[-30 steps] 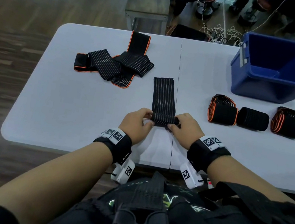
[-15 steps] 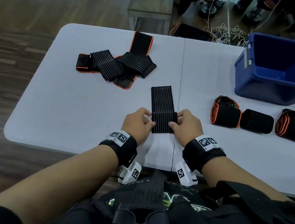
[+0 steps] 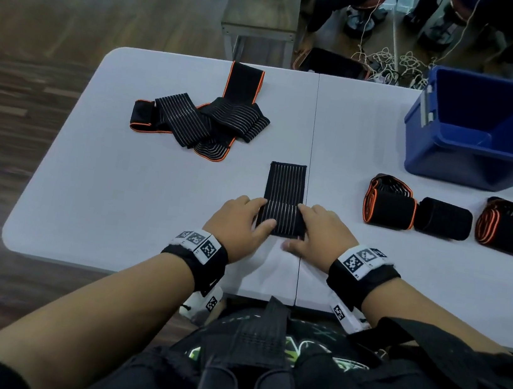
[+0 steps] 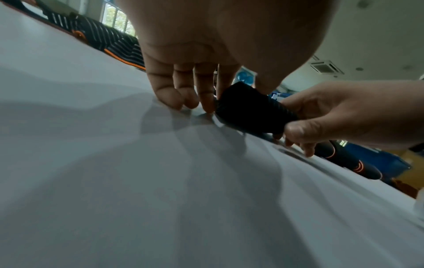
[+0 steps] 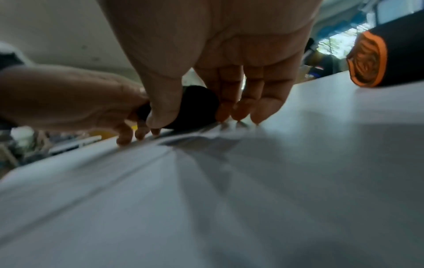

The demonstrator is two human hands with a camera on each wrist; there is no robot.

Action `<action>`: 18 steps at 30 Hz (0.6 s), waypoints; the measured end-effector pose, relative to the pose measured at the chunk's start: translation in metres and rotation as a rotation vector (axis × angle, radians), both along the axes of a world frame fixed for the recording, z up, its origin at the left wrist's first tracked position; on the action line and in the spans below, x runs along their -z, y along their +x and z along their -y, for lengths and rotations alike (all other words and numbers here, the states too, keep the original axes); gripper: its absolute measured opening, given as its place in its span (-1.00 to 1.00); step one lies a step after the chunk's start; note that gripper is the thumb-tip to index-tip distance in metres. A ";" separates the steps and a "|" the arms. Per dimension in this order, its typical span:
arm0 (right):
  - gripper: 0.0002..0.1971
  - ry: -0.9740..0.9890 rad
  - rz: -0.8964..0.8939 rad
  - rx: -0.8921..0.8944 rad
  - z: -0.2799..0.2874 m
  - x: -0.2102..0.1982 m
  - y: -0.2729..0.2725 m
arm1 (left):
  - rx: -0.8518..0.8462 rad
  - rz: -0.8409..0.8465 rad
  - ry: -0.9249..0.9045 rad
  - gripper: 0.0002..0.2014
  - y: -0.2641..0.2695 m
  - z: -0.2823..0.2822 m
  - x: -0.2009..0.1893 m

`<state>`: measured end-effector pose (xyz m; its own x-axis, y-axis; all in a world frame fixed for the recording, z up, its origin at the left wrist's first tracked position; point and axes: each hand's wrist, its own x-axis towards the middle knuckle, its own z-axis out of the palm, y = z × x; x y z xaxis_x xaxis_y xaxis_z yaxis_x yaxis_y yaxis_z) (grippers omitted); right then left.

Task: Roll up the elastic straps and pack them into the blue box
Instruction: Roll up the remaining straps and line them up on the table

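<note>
Rolling step, mid-strap. Left hand (image 3: 237,224) and right hand (image 3: 320,233) each pinch an end of the roll (image 3: 281,219), thumb on the near side, fingers curled over the far side, fingertips down on the table (image 3: 117,191). Flat tail of the strap (image 3: 286,182) runs away from the person, a short length left to wind. 3 rolled straps (image 3: 443,217) wait near the blue box (image 3: 487,134), which looks empty; unrolled pile (image 3: 199,120) far left. Next: keep winding evenly, both ends square. Wrist views show thumb placement under the roll; head view alone shows the remaining tail.
</note>
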<state>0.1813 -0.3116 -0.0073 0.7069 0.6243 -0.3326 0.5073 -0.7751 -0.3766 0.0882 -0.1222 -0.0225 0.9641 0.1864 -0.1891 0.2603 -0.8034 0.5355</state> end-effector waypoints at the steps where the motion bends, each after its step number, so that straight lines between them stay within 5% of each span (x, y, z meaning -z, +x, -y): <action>1: -0.39 -0.021 0.004 -0.003 0.001 0.001 0.001 | 0.013 -0.023 0.013 -0.35 -0.001 -0.002 0.001; 3: -0.50 0.017 -0.042 0.044 0.001 0.001 0.005 | 0.015 -0.060 -0.009 -0.31 -0.001 -0.005 0.005; 6: -0.75 0.076 -0.117 0.119 -0.002 -0.005 0.011 | -0.032 -0.075 -0.059 -0.56 0.006 -0.007 0.001; 8: -0.66 0.091 -0.131 0.188 -0.003 -0.007 0.013 | -0.077 -0.091 -0.088 -0.72 0.011 -0.004 -0.005; 18: -0.53 0.163 -0.248 0.486 -0.018 -0.014 0.011 | -0.230 -0.234 -0.119 -0.52 0.025 0.004 -0.019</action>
<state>0.1919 -0.2933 0.0065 0.8387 0.3040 -0.4519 -0.0119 -0.8193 -0.5733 0.1135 -0.1264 -0.0033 0.8270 0.3574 -0.4339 0.5546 -0.6447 0.5261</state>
